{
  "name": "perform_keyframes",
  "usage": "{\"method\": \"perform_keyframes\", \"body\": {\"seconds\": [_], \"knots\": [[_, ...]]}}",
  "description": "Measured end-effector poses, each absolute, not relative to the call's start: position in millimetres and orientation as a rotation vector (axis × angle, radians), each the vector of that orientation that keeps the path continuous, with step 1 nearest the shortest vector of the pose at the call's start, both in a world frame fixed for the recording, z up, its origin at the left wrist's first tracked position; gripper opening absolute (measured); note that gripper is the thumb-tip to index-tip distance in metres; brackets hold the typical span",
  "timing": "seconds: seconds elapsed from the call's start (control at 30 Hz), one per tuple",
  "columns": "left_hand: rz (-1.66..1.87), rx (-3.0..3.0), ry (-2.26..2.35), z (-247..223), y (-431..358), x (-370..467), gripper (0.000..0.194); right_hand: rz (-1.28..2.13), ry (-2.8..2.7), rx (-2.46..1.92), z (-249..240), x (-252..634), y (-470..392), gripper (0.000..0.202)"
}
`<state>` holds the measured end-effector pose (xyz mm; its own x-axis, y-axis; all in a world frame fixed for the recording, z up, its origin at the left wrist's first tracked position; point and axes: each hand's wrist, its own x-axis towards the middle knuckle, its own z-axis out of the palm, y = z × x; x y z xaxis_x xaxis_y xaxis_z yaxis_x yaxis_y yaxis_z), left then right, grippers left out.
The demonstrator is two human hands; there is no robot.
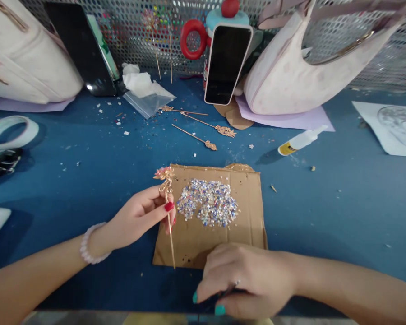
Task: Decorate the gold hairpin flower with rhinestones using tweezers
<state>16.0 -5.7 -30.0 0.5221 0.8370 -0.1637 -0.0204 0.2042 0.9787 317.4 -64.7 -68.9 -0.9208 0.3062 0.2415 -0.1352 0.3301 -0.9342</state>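
Observation:
Between the thumb and fingers of my left hand point(145, 212) is a gold hair stick point(170, 234). A pink flower ornament tops it, and its thin shaft points down toward me over the left edge of a cardboard sheet point(250, 207). Small sparkling rhinestones point(209, 201), blue, white and silver, lie heaped on that cardboard. My right hand point(243, 280) is closed at the cardboard's near edge, thumb and index finger bent toward each other. A thin dark thing shows under its fingers, mostly hidden, and I cannot tell its kind.
Behind the cardboard lie several gold hair sticks point(209, 144) and a glue bottle point(301, 141). A phone point(228, 63) leans upright near a white handbag point(291, 76). A tape roll point(11, 131) sits left, with a plastic bag point(149, 101) farther back and a printed sheet point(392, 126) right.

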Motion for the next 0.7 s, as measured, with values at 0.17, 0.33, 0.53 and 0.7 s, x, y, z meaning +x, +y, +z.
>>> {"method": "perform_keyframes", "body": {"seconds": [0.17,0.33,0.53,0.7], "knots": [[0.701,1.216,0.831,-33.8,-7.8,15.6,0.033,1.425,-2.263,-0.093,-72.4,315.7,-66.9,0.030],[0.731,1.219,0.837,-45.6,-12.3,16.3,0.034,1.526,-2.214,-0.119,-63.9,320.0,-58.5,0.035],[0.692,1.243,0.852,-46.8,-11.2,16.3,0.028,2.073,-1.682,-0.168,-33.3,313.6,-43.8,0.043],[0.621,1.242,0.871,-43.5,-10.6,9.8,0.027,2.078,-1.720,-0.049,12.6,323.3,-28.0,0.069]]}}
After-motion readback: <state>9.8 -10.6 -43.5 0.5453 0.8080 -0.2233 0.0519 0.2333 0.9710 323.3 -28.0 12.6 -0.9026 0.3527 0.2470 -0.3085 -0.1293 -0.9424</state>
